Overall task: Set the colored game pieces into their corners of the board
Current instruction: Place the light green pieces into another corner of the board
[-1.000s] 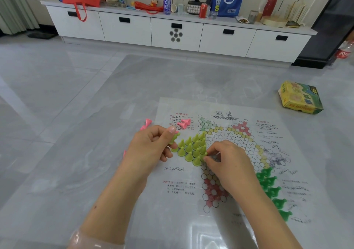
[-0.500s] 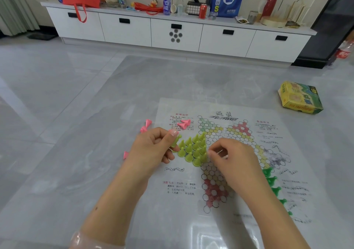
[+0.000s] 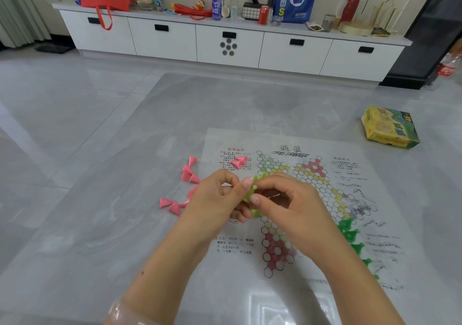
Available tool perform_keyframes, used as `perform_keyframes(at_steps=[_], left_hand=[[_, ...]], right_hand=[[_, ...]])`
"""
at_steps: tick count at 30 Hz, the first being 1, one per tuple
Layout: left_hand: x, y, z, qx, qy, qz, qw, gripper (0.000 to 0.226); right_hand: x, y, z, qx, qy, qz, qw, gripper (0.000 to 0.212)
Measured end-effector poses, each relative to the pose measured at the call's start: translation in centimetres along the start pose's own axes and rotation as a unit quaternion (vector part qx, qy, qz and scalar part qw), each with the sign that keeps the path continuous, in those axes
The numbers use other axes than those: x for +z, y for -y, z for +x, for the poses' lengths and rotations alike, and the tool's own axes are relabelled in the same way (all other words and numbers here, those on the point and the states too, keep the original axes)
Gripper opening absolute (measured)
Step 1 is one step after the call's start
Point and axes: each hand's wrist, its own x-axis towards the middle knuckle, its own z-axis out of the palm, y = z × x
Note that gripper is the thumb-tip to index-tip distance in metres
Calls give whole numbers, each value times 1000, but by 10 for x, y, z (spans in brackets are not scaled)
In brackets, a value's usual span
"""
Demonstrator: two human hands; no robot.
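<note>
light green pieces (image 3: pixel 252 194) clustered mid-frame on the board sheet (image 3: pixel 287 199), largely hidden by both hands. left hand (image 3: pixel 215 199) grip curled, thumb and fingers pinching a light green piece. right hand (image 3: pixel 290 204) grip curled, fingertips at the same cluster; hold unclear. pink pieces (image 3: pixel 186 189) loose on desk (image 3: pixel 100 212), left of centre. dark green pieces (image 3: pixel 350 234) lower right.

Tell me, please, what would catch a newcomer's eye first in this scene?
Most striking are the left hand and right hand meeting over the printed game board, pinching lime-green pieces between them. Pink pieces lie scattered left of the board, dark green pieces line its right side, and a yellow-green box sits far right.
</note>
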Motion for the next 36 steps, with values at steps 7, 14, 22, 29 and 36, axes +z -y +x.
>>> perform_keyframes(at_steps=[7, 14, 22, 29, 36], left_hand=[[-20, 8, 7, 80, -129, 286, 946, 13], [-56, 21, 6, 30, -151, 585, 796, 41], [-64, 45, 17, 141, -146, 700, 685, 29], [-65, 42, 21, 103, -193, 662, 716, 30], [-72, 37, 24, 69, -189, 608, 768, 29]], right_hand=[[-4, -3, 0, 39, -64, 0, 997, 13], [-20, -10, -2, 83, -106, -114, 984, 7], [-23, -12, -7, 71, -68, -190, 977, 8], [-17, -19, -10, 60, -10, -269, 961, 6], [-4, -30, -9, 52, -2, -328, 943, 10]])
